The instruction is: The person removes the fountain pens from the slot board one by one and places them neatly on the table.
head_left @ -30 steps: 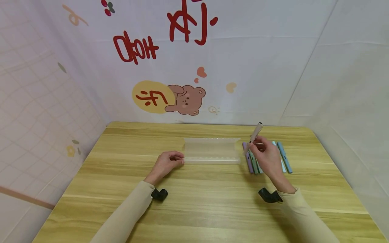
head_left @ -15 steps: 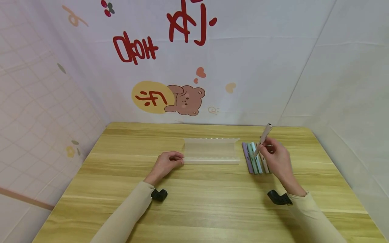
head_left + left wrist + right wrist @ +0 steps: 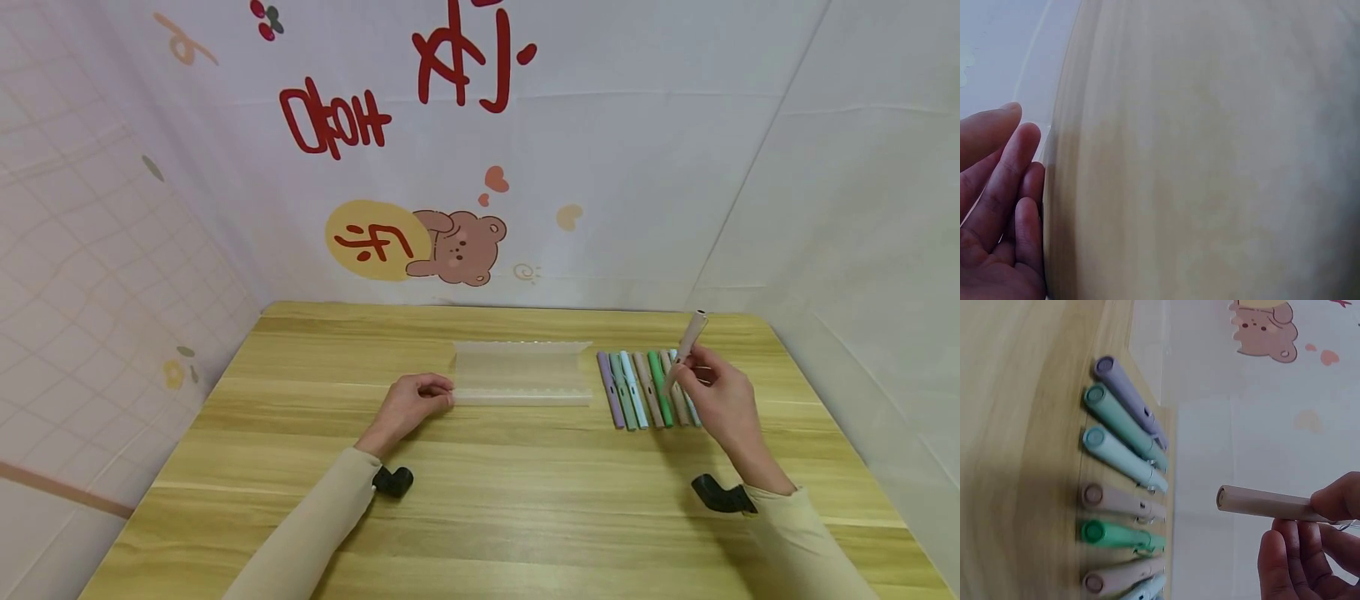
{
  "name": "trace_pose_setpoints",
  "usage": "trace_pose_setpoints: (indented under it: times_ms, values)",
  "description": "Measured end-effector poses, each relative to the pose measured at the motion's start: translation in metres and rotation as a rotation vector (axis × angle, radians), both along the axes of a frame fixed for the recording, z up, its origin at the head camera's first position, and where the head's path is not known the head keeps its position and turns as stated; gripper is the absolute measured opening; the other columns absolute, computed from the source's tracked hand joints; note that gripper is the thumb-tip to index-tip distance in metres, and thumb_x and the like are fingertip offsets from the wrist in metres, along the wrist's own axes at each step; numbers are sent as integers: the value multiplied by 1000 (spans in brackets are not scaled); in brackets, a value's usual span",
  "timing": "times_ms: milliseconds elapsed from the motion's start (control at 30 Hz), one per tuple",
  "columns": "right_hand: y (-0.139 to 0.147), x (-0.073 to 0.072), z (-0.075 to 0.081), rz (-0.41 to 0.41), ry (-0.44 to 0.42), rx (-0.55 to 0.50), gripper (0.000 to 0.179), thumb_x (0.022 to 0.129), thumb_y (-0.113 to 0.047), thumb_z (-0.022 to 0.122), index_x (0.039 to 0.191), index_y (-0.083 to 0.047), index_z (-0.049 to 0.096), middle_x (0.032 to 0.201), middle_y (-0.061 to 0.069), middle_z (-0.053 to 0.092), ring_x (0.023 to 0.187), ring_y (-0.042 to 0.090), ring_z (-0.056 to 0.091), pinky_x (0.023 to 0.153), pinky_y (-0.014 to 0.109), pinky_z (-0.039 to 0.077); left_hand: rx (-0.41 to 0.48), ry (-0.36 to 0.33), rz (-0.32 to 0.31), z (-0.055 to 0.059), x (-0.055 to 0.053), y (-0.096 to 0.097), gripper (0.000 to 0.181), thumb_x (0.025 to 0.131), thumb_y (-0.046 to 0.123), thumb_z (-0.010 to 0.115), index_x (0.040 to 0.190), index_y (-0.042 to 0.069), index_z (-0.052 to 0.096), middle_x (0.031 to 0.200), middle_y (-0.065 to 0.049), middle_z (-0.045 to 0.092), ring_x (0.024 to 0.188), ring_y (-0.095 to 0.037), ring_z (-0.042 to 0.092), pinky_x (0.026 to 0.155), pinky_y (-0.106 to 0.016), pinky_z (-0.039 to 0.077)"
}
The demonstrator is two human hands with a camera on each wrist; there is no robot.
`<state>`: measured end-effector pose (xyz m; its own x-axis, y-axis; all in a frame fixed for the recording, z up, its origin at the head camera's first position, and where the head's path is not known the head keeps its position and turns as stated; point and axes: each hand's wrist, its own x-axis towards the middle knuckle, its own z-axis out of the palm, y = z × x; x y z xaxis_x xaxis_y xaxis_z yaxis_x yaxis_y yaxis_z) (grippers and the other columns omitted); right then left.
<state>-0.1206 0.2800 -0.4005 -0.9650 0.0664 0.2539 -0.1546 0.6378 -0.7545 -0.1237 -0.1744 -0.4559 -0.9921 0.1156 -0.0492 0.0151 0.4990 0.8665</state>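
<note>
My left hand (image 3: 411,407) pinches the left end of a clear plastic case (image 3: 522,398), which lies open on the table. In the left wrist view, the thumb and fingertip meet at the case's transparent corner (image 3: 1045,132). A beige capped pen (image 3: 686,343) is pinched between the thumb and fingers of my right hand (image 3: 720,400), tilted and raised above the table. Beneath it lies a row of several pens, including a purple pen (image 3: 610,390), a pale blue pen (image 3: 1122,457) and a bright green pen (image 3: 1122,534). The right hand partly covers the row's right end.
The wooden table (image 3: 480,500) ends at a white printed cloth (image 3: 637,167) behind, with more cloth on both sides. A black wrist mount (image 3: 393,481) sits at the left cuff, another black mount (image 3: 722,495) at the right.
The right hand has carried the beige pen rightward along the row, uncovering more of the pens on its left. My left hand and the case have stayed in place.
</note>
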Motion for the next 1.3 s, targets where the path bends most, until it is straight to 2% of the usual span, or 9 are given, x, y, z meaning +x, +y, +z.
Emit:
trace_pose_setpoints:
  times_ms: [133, 267, 367, 533, 833, 1067, 1300]
  values:
    - [13, 2, -3, -25, -28, 8, 50, 106, -27, 56, 144, 6, 55, 125, 27, 66, 90, -24, 47, 69, 5, 43, 2, -1, -1, 0, 0, 0, 18, 93, 13, 78, 110, 8, 77, 98, 1, 76, 92, -14, 68, 89, -37, 52]
    - [25, 3, -6, -47, -52, 9, 52, 105, -28, 59, 146, 4, 55, 108, -5, 69, 89, -24, 49, 68, 6, 44, 1, 8, -5, -1, -1, -1, 18, 93, 14, 78, 110, 8, 77, 98, 1, 76, 91, -15, 68, 88, -37, 52]
    - [34, 4, -8, -49, -71, 5, 55, 104, -29, 60, 147, 4, 53, 103, -18, 62, 88, -23, 51, 68, 8, 45, -2, 16, -12, -1, -2, -2, 18, 93, 15, 78, 110, 9, 77, 98, 1, 76, 92, -15, 68, 87, -37, 52]
    - [49, 4, -13, -49, -93, 16, 58, 104, -29, 60, 149, 6, 50, 107, -9, 64, 86, -24, 52, 69, 8, 44, -6, 20, -17, -2, -3, -4, 18, 93, 15, 78, 110, 9, 77, 97, 1, 76, 91, -14, 68, 87, -36, 52]
    - [71, 2, -16, -56, -137, 10, 59, 103, -34, 63, 146, 6, 53, 100, -26, 64, 83, -24, 54, 66, 12, 45, -2, 17, -17, 0, -2, -5, 18, 93, 13, 78, 111, 7, 77, 98, -1, 76, 91, -15, 69, 89, -36, 51]
    - [83, -1, -19, -4, -191, 5, 57, 104, -32, 62, 141, 11, 55, 93, -34, 58, 81, -15, 62, 67, 13, 47, 9, -1, -18, 0, -1, -5, 18, 93, 14, 78, 111, 8, 77, 99, -1, 76, 93, -15, 68, 88, -35, 51]
    - [97, -6, -23, 69, -271, -82, 60, 105, -29, 63, 143, 15, 50, 97, -29, 62, 86, -8, 67, 73, 16, 54, 13, -1, -31, -2, -2, -3, 18, 94, 14, 78, 111, 7, 77, 96, -1, 76, 90, -14, 67, 87, -35, 50]
